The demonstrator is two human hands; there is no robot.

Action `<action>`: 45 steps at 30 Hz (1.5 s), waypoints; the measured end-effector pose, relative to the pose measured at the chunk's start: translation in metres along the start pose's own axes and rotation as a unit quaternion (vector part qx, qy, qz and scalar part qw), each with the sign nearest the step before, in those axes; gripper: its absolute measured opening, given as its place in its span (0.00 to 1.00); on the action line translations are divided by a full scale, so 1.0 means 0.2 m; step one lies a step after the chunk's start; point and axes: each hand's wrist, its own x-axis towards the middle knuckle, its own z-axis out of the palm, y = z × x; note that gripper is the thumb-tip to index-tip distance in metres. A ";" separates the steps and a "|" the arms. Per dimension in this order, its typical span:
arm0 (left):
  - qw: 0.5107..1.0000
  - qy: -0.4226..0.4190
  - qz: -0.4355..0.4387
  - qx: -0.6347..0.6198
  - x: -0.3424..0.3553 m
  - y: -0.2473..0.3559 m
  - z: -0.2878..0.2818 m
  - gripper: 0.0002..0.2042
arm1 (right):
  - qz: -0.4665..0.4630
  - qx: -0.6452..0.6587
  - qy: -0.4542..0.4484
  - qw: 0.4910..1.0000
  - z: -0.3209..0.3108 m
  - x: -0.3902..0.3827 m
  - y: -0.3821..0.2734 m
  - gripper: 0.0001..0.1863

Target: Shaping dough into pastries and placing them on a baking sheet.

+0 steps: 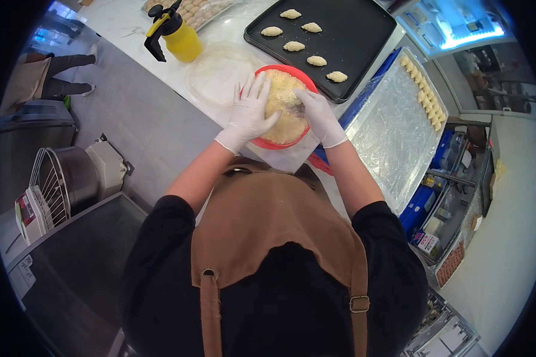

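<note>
1. our red bowl (307, 78) of crumbs (283, 82) sits near the tabletop (122, 35) edge; left hand (250, 116) fingers splayed over it, right hand (323, 117) fingers bunched, we can't tell if holding anything.
2. looks like six coated pieces (293, 46) done on the black tray (345, 35).
3. dough rows (426, 95) on the plastic-covered tray (387, 140) seem left.

Printing shows on a white-and-magenta carton (426, 242) and a white label (22, 278).
</note>
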 end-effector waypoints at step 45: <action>0.919 -0.164 -0.130 -0.333 0.04 -0.06 -0.17 0.21 | 0.022 0.082 -0.145 0.986 -0.06 0.01 -0.03 0.18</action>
